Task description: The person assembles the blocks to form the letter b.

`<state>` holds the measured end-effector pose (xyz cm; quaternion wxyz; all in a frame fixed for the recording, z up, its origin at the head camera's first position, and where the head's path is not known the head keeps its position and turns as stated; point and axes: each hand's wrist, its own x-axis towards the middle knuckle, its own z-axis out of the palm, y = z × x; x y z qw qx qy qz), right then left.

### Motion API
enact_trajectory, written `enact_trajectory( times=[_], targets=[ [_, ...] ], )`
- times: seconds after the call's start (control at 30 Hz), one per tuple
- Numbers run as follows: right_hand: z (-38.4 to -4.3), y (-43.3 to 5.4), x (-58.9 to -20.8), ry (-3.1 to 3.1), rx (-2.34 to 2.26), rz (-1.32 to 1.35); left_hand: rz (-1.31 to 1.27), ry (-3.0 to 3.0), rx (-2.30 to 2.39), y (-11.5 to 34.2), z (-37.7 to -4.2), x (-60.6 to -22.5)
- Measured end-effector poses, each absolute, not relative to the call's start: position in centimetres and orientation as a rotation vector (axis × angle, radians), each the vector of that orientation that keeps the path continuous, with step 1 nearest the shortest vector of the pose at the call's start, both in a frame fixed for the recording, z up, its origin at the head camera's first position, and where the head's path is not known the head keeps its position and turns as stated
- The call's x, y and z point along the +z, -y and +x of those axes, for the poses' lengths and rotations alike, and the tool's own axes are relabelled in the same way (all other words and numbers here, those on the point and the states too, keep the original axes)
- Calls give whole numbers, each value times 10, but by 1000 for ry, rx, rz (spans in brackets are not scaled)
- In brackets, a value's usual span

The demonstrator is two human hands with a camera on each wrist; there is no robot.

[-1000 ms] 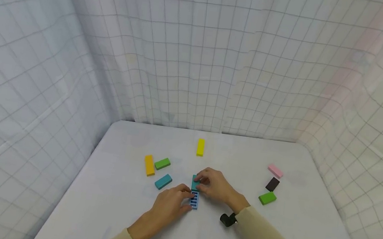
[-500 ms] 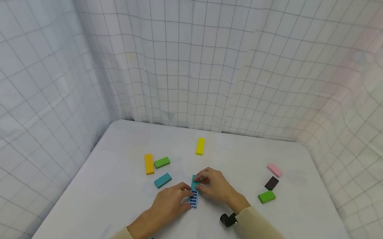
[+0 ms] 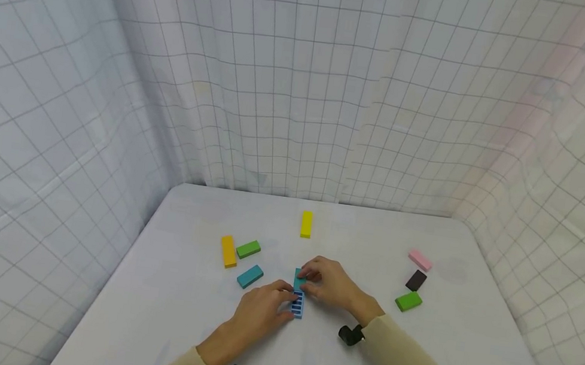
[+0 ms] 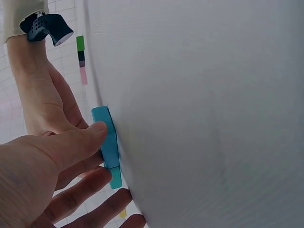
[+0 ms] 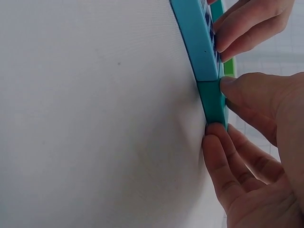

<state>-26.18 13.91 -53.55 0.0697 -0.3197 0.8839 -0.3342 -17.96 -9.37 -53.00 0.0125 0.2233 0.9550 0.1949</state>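
Two small blocks lie end to end on the table, touching: a light-blue block [image 3: 298,308] with a row of dark slots on top, and a teal block [image 3: 298,282] beyond it. My left hand [image 3: 260,311] grips the light-blue block, thumb at its near end and a finger over its far part. At the teal block, my right hand [image 3: 331,283] pinches with thumb and fingers. From the right wrist, the seam between the light-blue block [image 5: 195,45] and the teal block [image 5: 211,102] shows closed along the side. Fingers partly cover both tops.
Left of the hands lie an orange block [image 3: 228,252], a green block [image 3: 249,249] and a blue block [image 3: 250,276]. A yellow block [image 3: 306,224] lies farther back. Rightward are a pink block [image 3: 420,260], a black block [image 3: 416,280] and another green block [image 3: 409,301].
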Motion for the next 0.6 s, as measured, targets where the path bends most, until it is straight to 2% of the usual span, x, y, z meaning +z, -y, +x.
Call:
enact_trajectory(
  times=[0.6],
  targets=[
    [-262, -146, -532, -2633, -1031, -997, 758, -3022, 629, 94, -175, -528]
  ],
)
